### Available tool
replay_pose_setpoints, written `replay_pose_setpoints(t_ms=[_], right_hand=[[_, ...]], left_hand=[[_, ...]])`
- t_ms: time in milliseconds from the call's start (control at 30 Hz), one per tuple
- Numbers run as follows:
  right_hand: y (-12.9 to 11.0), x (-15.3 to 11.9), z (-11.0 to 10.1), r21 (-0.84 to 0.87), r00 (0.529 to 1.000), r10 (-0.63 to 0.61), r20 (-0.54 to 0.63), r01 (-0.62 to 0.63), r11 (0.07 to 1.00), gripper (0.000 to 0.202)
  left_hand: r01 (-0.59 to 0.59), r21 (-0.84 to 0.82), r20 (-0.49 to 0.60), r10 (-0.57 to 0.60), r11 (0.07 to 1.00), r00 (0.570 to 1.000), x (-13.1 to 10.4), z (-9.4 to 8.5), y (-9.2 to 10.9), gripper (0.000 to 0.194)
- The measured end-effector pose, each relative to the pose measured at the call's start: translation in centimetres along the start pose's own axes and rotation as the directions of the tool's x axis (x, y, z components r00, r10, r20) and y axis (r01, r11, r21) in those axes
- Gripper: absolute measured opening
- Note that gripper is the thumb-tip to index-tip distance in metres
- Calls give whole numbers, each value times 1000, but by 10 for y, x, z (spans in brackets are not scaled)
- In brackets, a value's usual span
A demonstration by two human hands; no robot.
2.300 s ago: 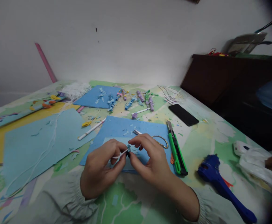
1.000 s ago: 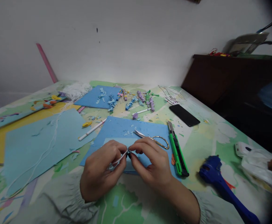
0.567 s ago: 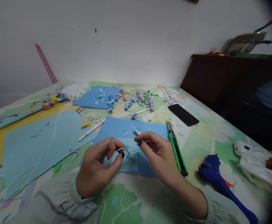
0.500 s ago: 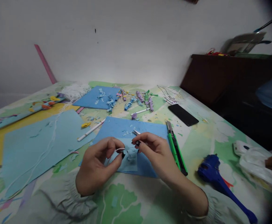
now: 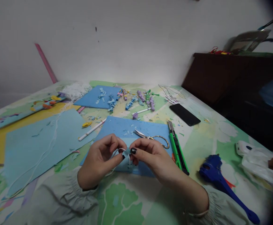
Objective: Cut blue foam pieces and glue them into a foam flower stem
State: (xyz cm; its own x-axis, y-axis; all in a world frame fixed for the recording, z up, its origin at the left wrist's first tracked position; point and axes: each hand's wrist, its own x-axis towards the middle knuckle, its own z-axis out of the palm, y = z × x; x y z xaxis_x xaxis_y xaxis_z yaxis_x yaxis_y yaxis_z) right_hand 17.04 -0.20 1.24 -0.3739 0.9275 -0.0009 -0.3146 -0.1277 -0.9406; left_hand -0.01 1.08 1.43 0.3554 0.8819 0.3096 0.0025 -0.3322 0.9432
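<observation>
Two bare hands work close together: the left hand (image 5: 96, 165) and the right hand (image 5: 156, 157) both pinch a small, pale-blue scrap of paper or foam (image 5: 126, 153) over a flat, mid-blue sheet (image 5: 117, 125). One thin white cord (image 5: 119, 149) loops by the left fingers. So small and limp a piece probably needs thumb-and-finger grips from either side to stay steady. From the scrap, gold-handled metal scissors (image 5: 160, 141) lie at two o'clock and a green-and-black cutter (image 5: 177, 151) at three, likely placed for easy reach. What looks like a dark-blue plastic glue gun (image 5: 211, 165) rests at four on the patterned counter (image 5: 204, 137). Curled, coloured rolls (image 5: 131, 103) gather at twelve, seemingly set aside for working room.
</observation>
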Motion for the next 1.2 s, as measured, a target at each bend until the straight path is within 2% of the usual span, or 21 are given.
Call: replay_pose_setpoints(t_ms=[267, 533, 600, 700, 800, 867, 967, 1200], right_hand=[[-1, 0, 1, -33, 999, 25, -24, -26, 999, 8], [-1, 0, 4, -195, 982, -32, -184, -5, 981, 5], [1, 1, 4, -196, 972, -48, -230, 2, 981, 5], [3, 2, 4, -164, 957, -31, -289, -18, 986, 5], [4, 3, 5, -138, 942, -17, -336, -31, 990, 5], [4, 2, 7, -145, 933, -32, -358, -21, 989, 5], [4, 2, 10, -185, 924, -86, -373, 16, 983, 4], [8, 1, 12, -297, 908, -200, -368, 89, 951, 6]], left_hand=[[34, -21, 12, -34, 999, 999, 0, 1, 1, 28], [11, 85, -7, -10, 996, 1000, 3, 2, -2, 19], [-28, 166, -37, 34, 986, 999, 3, 2, -3, 15], [-125, 357, -102, 172, 926, 980, 0, 3, 0, 10], [-216, 565, -110, 333, 796, 937, -5, 5, 6, 11], [-264, 657, -56, 395, 706, 917, -8, 7, 9, 12], [-305, 695, 15, 412, 651, 911, -10, 9, 8, 11], [-329, 673, 28, 422, 663, 906, -8, 10, -1, 12]])
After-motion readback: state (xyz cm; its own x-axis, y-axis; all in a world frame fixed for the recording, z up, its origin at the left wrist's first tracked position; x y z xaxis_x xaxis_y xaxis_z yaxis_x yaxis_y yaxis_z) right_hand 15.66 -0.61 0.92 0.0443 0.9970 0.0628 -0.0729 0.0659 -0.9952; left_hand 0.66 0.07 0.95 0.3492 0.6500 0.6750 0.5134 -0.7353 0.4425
